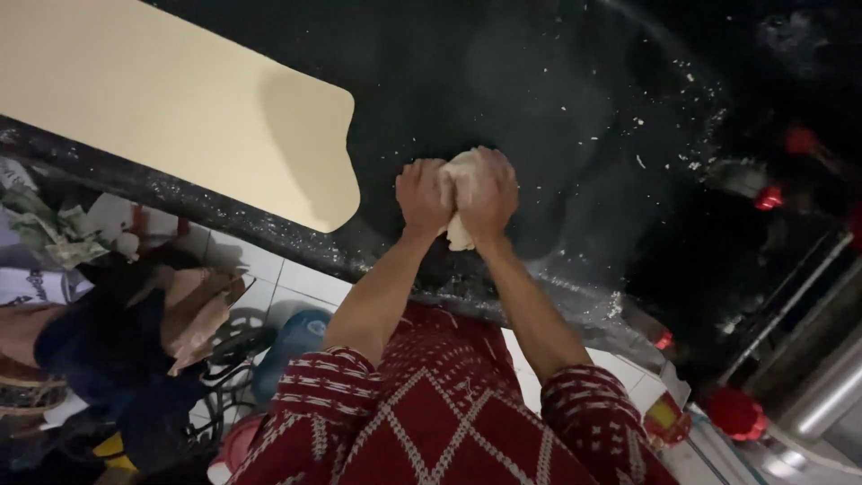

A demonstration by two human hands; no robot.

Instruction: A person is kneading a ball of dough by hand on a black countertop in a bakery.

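Note:
A lump of pale dough sits on the black stone counter, near its front edge. My left hand and my right hand are pressed together on top of the dough, fingers curled over it, so most of it is hidden. Only a white edge shows between and below the knuckles. Flour is smeared and scattered over the counter around the hands. My arms come up from red-and-white patterned sleeves at the bottom of the view.
A large cream-coloured cutting board lies on the counter to the left, overhanging its edge. Red knobs and a metal rail sit at the dark right side. Bags and clutter crowd the tiled floor at lower left.

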